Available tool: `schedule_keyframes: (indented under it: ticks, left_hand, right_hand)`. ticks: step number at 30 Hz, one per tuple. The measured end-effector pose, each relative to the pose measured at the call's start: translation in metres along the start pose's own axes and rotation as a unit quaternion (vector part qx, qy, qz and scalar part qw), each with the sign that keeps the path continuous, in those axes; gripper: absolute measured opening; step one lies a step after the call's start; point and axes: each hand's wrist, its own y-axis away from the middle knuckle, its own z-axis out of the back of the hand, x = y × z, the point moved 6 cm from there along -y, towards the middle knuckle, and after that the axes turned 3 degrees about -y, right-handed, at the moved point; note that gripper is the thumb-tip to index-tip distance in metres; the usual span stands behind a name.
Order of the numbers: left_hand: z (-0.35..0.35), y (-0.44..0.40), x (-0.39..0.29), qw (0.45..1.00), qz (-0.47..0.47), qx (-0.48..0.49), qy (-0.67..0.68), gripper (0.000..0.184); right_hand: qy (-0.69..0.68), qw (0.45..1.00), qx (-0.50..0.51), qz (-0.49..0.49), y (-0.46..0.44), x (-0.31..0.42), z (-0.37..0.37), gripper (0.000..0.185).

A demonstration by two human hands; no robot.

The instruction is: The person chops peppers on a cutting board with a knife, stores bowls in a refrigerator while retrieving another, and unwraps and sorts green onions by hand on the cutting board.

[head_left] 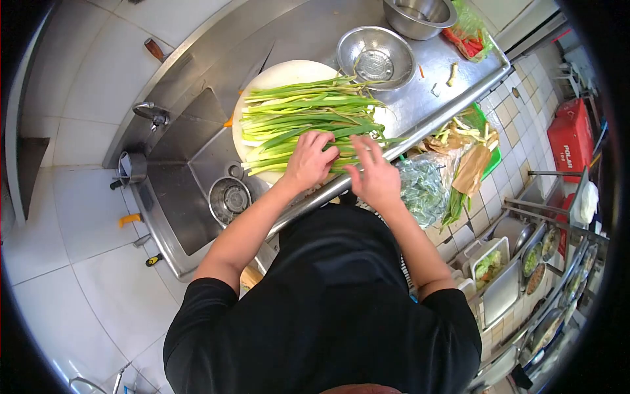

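Many long green onions (295, 111) lie side by side across a round white cutting board (298, 69), with white ends to the left and green tops to the right. My left hand (312, 161) rests on the near part of the pile, its fingers curled down around some stalks. Just to its right, my right hand (375, 176) is over the green tops, thumb and fingers spread apart. The undersides of both hands are hidden, and so are the stalks beneath them.
Beyond the board are a metal colander (375, 58), a steel bowl (420, 16) and a bag of red peppers (469, 43). A sink (177, 197) with a small strainer (230, 200) lies left. Bagged greens (423, 184) and a green crate (492, 161) stand right, below the counter edge.
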Motion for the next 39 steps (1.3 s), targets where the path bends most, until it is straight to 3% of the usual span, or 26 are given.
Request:
schedule_keyframes:
  ticks: [3,6,13,16,19,22,23,24,25,26,29,30,33,37,39]
  left_hand:
    - [0.000,0.001,-0.002,0.999,-0.009,-0.013,0.048,0.022]
    - [-0.003,0.005,0.000,0.996,0.035,0.040,0.074,0.025]
    - [0.005,0.010,0.007,0.997,-0.063,0.032,0.037,0.026]
    - [0.008,0.011,0.000,0.996,-0.077,0.030,0.021,0.028]
    - [0.017,0.011,-0.010,0.995,-0.084,-0.041,0.023,0.030]
    - [0.019,0.016,-0.015,0.992,-0.100,-0.078,0.029,0.031]
    - [0.016,0.022,-0.012,0.992,-0.098,-0.074,0.034,0.030]
    - [0.016,0.026,-0.010,0.992,-0.098,-0.070,0.037,0.030]
    - [0.020,0.025,-0.009,0.994,-0.074,-0.076,0.040,0.029]
    - [0.026,0.022,-0.010,0.995,-0.051,-0.080,0.043,0.029]
    - [0.026,0.010,0.000,0.994,0.064,-0.086,0.013,0.029]
    - [0.025,0.004,0.008,0.990,0.110,-0.088,-0.005,0.029]
    - [0.006,-0.003,0.024,0.992,0.115,-0.010,-0.052,0.025]
    - [0.021,0.007,0.014,0.999,0.020,-0.032,0.021,0.018]
    - [0.018,0.009,0.021,0.996,0.060,-0.036,0.046,0.017]
  right_hand:
    - [0.048,0.996,0.071,0.015,-0.006,-0.002,-0.038,0.014]
    - [0.014,0.999,0.047,0.000,-0.010,-0.002,-0.043,0.013]
    - [-0.136,0.986,0.072,-0.066,-0.013,-0.003,-0.024,0.019]
    - [-0.126,0.989,0.049,-0.055,-0.010,-0.011,-0.040,0.023]
    - [-0.387,0.887,0.087,-0.237,-0.001,-0.037,-0.077,0.022]
    - [-0.493,0.765,-0.047,-0.412,-0.004,-0.088,-0.075,0.022]
    - [-0.566,0.707,-0.114,-0.409,-0.009,-0.110,-0.058,0.021]
    - [-0.499,0.780,-0.196,-0.322,-0.023,-0.119,-0.030,0.024]
    - [-0.441,0.832,-0.149,-0.303,-0.030,-0.135,-0.016,0.025]
    - [-0.437,0.849,-0.124,-0.269,-0.036,-0.142,-0.008,0.022]
    - [-0.176,0.969,-0.060,-0.160,-0.055,-0.062,0.031,0.022]
    - [-0.081,0.991,0.018,-0.103,-0.062,-0.038,0.031,0.025]
    - [0.060,0.995,0.081,-0.019,-0.059,-0.042,-0.030,0.029]
    - [0.067,0.989,0.130,-0.038,-0.037,-0.035,-0.030,0.030]
    - [0.061,0.981,0.179,-0.051,-0.024,-0.024,-0.020,0.030]
